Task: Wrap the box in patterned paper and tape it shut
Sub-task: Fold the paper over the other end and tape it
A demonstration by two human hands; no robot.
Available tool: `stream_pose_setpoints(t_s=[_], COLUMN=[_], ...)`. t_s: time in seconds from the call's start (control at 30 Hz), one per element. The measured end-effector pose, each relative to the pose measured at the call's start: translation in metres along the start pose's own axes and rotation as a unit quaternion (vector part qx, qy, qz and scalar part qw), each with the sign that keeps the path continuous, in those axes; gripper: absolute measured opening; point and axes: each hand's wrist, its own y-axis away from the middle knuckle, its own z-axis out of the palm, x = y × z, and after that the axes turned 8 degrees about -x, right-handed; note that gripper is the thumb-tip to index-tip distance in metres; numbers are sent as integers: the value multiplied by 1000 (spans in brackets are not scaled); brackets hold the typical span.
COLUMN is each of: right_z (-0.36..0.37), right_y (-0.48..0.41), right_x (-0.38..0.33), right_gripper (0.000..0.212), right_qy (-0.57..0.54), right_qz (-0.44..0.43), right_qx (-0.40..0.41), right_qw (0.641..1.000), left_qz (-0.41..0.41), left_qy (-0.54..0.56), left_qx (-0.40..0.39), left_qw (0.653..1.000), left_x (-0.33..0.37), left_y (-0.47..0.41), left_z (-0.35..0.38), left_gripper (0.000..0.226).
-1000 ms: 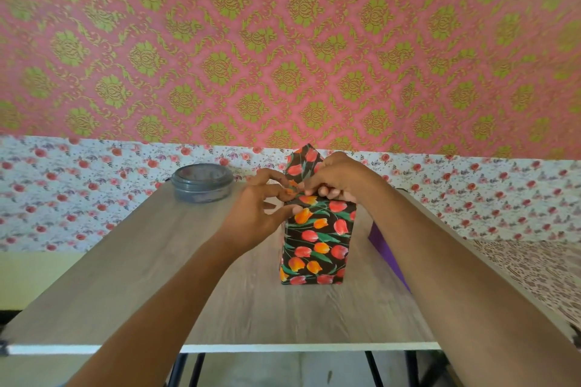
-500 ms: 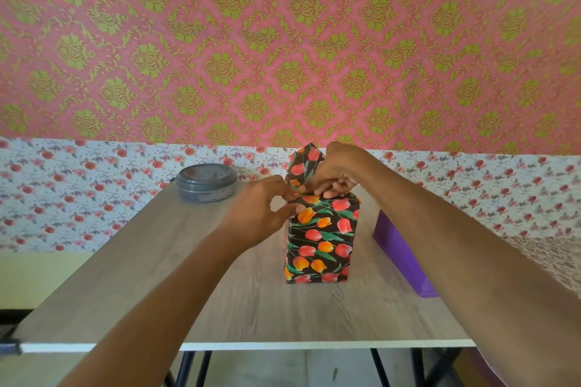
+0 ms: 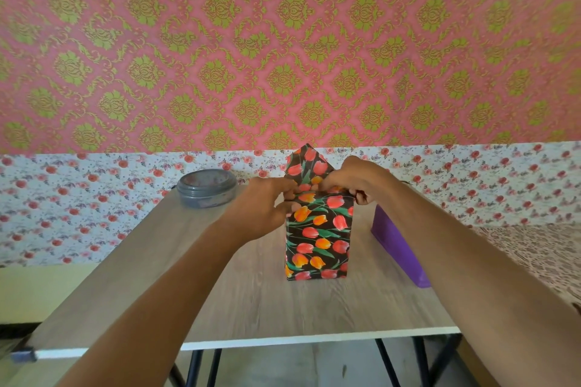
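A tall box (image 3: 317,242) wrapped in black paper with red and orange tulips stands upright in the middle of the wooden table (image 3: 251,302). A pointed paper flap (image 3: 306,163) sticks up at the far side of its top. My left hand (image 3: 267,207) pinches the paper at the box's upper left edge. My right hand (image 3: 352,179) lies over the top right edge, fingers curled down on the folded paper. The box top is hidden under both hands.
A round grey lidded container (image 3: 206,187) sits at the table's far left. A purple bin (image 3: 399,245) stands along the table's right side, partly behind my right forearm. The table's near edge (image 3: 283,341) runs below my arms. Patterned walls close in behind.
My right hand has slid rightward along the box top, baring more of the upright flap. My left hand stays at the upper left edge. The view shifted slightly left.
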Motion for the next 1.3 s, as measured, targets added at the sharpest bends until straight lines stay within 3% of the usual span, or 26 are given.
stream_pose_setpoints(t_s=[0.2,0.33,0.43,0.5,0.6,0.73,0.8,0.9,1.0,1.03,1.1,1.17,1.23,1.3], right_z=[-1,7,13,14,10,14,17,21,30,32,29,18,7,-1], right_y=[5,2,0,1,4,13,16,15,19,18,14,9,2,-8], right_x=[18,38,51,57,59,61,66,76,85,86,88,90,90,93], right_gripper=[52,55,56,47,41,20,11,23,56,59,48,31,47,47], right_qy=[-82,-129,-152,-155,-161,-200,-277,-397,-404,-394,-392,-384,-338,-264], right_qz=[-52,-169,-238,-267,-289,-323,-324,-327,-331,-349,-385,-381,-358,-331], right_qx=[13,107,95,95,188,194,165,83,30,35,67,96,120,135], right_qw=[995,971,955,946,925,905,889,854,852,850,833,836,862,896], left_qz=[35,29,27,-8,-95,-160,-183,-164,-160,-176,-182,-151,-140,-126], left_qy=[-73,-52,-24,-66,-159,9,136,297,224,195,179,162,112,113], left_qx=[-6,-1,11,35,92,79,80,0,-70,-59,-35,-3,50,78], left_qw=[997,998,999,997,978,984,970,941,959,963,966,975,983,982], left_x=[9,7,3,0,-1,5,7,16,21,20,17,14,13,17], left_y=[5,3,1,0,-3,-14,-13,-7,-11,-14,-18,-20,-21,-20], left_z=[6,10,9,10,15,16,16,15,14,15,16,18,20,23], left_gripper=[36,38,42,47,39,25,21,36,68,76,72,54,39,33])
